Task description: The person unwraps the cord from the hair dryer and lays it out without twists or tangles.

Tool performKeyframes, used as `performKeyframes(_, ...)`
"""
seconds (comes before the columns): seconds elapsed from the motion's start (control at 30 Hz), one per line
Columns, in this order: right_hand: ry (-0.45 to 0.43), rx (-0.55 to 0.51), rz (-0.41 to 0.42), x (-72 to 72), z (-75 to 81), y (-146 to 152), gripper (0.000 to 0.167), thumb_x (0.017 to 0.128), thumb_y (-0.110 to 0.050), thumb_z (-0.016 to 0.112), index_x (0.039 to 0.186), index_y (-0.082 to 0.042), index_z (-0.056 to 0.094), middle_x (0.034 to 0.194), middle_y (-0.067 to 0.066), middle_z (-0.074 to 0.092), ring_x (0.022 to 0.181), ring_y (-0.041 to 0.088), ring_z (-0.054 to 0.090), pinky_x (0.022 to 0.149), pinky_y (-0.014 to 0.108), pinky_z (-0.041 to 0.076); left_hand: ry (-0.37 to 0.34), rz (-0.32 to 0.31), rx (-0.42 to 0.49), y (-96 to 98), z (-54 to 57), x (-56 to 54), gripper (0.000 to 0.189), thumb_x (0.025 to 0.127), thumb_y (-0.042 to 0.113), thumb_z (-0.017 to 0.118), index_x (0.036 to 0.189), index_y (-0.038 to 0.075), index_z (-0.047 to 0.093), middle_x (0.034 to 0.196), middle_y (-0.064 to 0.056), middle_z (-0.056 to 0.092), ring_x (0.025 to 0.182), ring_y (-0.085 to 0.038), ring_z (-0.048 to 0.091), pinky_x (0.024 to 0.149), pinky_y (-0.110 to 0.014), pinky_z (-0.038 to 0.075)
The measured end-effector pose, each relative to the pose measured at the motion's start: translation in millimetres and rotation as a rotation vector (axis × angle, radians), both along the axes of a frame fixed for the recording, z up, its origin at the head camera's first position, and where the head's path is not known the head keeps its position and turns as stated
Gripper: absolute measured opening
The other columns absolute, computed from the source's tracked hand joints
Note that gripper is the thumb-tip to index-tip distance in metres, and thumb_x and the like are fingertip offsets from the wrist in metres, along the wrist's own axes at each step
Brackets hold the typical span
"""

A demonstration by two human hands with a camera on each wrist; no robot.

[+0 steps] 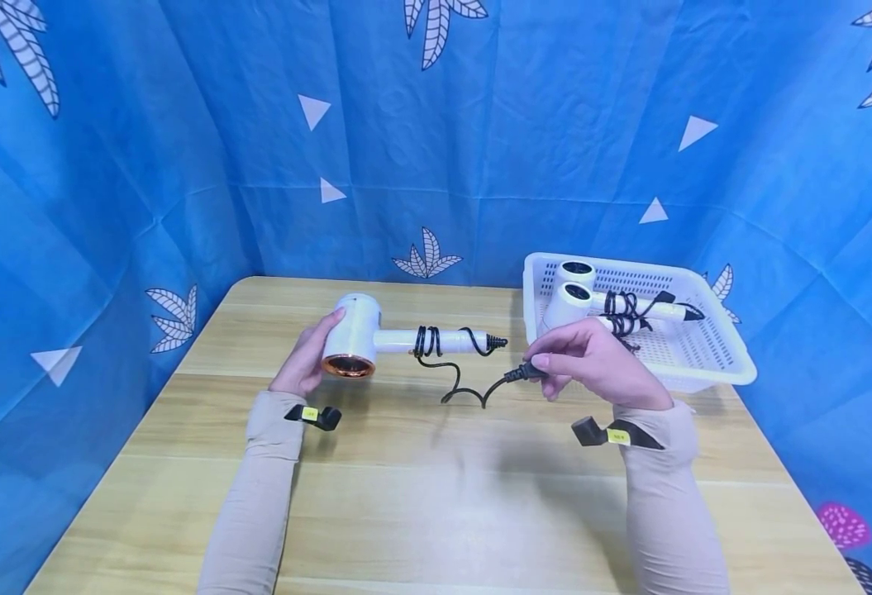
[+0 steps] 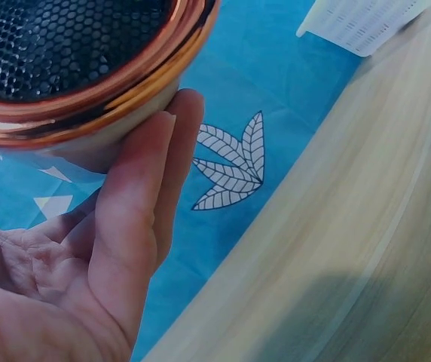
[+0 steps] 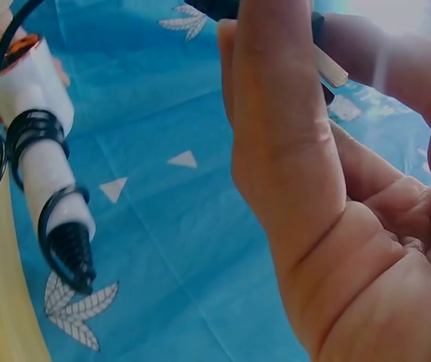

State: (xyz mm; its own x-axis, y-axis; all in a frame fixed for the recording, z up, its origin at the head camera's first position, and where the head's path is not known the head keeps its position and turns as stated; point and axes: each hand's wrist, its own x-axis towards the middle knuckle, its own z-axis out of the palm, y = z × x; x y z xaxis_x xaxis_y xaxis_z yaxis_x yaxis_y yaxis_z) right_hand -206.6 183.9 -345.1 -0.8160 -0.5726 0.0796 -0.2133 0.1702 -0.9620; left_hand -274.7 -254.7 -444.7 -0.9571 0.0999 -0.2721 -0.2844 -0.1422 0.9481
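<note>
A white hair dryer (image 1: 357, 324) with a copper-coloured ring is held by its head in my left hand (image 1: 306, 355), its handle pointing right. In the left wrist view, the fingers curl against the barrel below the dark mesh (image 2: 72, 45). Black cord (image 1: 456, 380) winds round the handle in a few loops, and a loose stretch runs off to the right. My right hand (image 1: 592, 361) pinches the plug (image 1: 525, 372) at the cord's end between thumb and fingers. One metal prong (image 3: 331, 69) shows past the fingers in the right wrist view.
At the back right of the wooden table (image 1: 406, 496), a white perforated basket (image 1: 711, 364) holds two more white hair dryers (image 1: 569, 306) with cords wound round their handles. My right hand is just in front of its left side. A blue patterned curtain (image 1: 443, 149) surrounds the table.
</note>
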Motion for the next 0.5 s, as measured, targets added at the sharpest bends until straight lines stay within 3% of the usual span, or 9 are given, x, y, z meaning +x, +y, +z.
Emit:
performKeyframes(0.17, -0.022, 0.035, 0.027, -7.6, -7.4, 2.5, 0.021, 0.098, -0.006, 0.067, 0.112, 0.009, 0.072, 0.086, 0.004, 0.079, 0.063, 0.017, 0.073, 0.065, 0.042, 0.064, 0.005, 0.006, 0.005, 0.0, 1.3, 0.3, 0.077, 0.1, 0.059, 0.057, 0.149, 0.002, 0.039, 0.107, 0.005, 0.066, 0.097, -0.007, 0.067, 0.086, -0.019, 0.057)
performKeyframes(0.5, -0.078, 0.09, 0.038, -17.8, -17.2, 6.3, 0.02, 0.098, -0.012, 0.07, 0.111, 0.002, 0.074, 0.085, 0.006, 0.078, 0.065, 0.018, 0.073, 0.067, 0.043, 0.064, 0.009, -0.005, 0.006, -3.8, -1.1, -1.3, 0.084, 0.1, 0.06, 0.057, 0.155, 0.001, 0.034, 0.11, 0.005, 0.066, 0.1, -0.007, 0.067, 0.088, -0.021, 0.057)
